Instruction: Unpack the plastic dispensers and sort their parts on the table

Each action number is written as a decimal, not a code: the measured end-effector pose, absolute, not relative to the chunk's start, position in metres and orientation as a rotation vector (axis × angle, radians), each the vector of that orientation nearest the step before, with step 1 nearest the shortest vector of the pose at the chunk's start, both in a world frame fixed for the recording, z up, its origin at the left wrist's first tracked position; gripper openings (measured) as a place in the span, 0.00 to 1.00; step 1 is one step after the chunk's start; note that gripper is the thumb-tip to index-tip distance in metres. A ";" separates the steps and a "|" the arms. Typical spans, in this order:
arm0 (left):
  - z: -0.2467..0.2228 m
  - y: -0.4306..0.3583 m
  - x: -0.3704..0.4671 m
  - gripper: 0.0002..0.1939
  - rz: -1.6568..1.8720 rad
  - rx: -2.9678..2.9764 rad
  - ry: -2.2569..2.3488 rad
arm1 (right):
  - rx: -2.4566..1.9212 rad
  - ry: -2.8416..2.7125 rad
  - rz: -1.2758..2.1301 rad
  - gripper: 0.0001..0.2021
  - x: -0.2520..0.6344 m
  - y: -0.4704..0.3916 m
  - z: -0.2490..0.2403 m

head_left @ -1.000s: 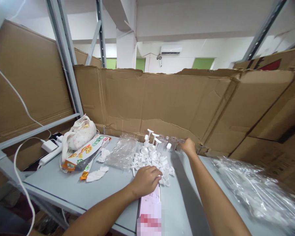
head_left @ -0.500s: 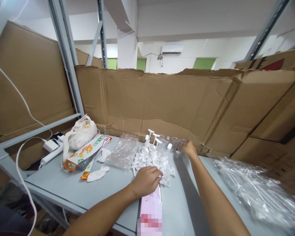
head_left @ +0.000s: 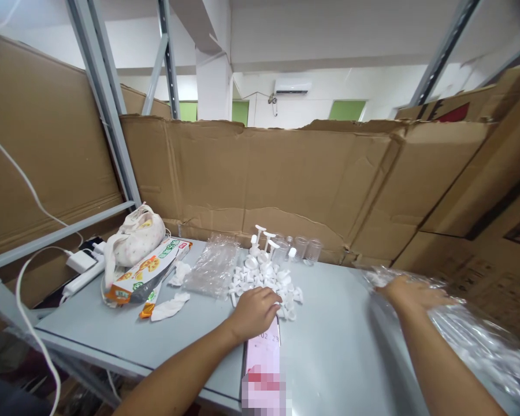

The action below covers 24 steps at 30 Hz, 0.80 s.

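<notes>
My left hand [head_left: 256, 312] rests with bent fingers at the front of a pile of small white plastic parts [head_left: 266, 274], just above a phone [head_left: 263, 358] with a pink screen. Whether it holds a part is hidden. On the right, my right hand [head_left: 416, 293] lies with spread fingers over a clear plastic bag [head_left: 472, 329] of white items. Clear cups [head_left: 313, 249] stand behind the pile, beside upright white T-shaped pieces [head_left: 268, 237].
At the left are a food-wrap box [head_left: 149, 268], a white cloth bag [head_left: 138, 237], a power strip [head_left: 84, 277] and crumpled tissues [head_left: 170, 307]. A flat clear bag [head_left: 214, 267] lies left of the pile. Cardboard [head_left: 286, 173] walls the back.
My right hand has moved from the clear cups to the plastic bag on the right, and its fingers have spread. My left hand has stayed by the pile. The view has shifted slightly right.
</notes>
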State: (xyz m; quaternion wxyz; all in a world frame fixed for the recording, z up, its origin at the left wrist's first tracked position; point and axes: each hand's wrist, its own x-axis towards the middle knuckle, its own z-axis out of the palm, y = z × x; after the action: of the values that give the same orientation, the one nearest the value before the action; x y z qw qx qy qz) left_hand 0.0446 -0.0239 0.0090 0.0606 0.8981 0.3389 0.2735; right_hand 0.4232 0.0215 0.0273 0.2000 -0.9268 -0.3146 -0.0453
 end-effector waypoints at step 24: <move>0.014 -0.016 0.039 0.11 1.045 2.198 1.034 | -2.242 -1.093 -0.672 0.24 0.397 -0.052 0.051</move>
State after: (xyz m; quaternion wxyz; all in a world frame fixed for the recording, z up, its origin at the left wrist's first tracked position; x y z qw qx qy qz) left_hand 0.0393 -0.0161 0.0137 0.2460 0.8057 0.3789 0.3832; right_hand 0.3971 -0.0521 0.0509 0.2757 -0.8343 -0.4067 -0.2500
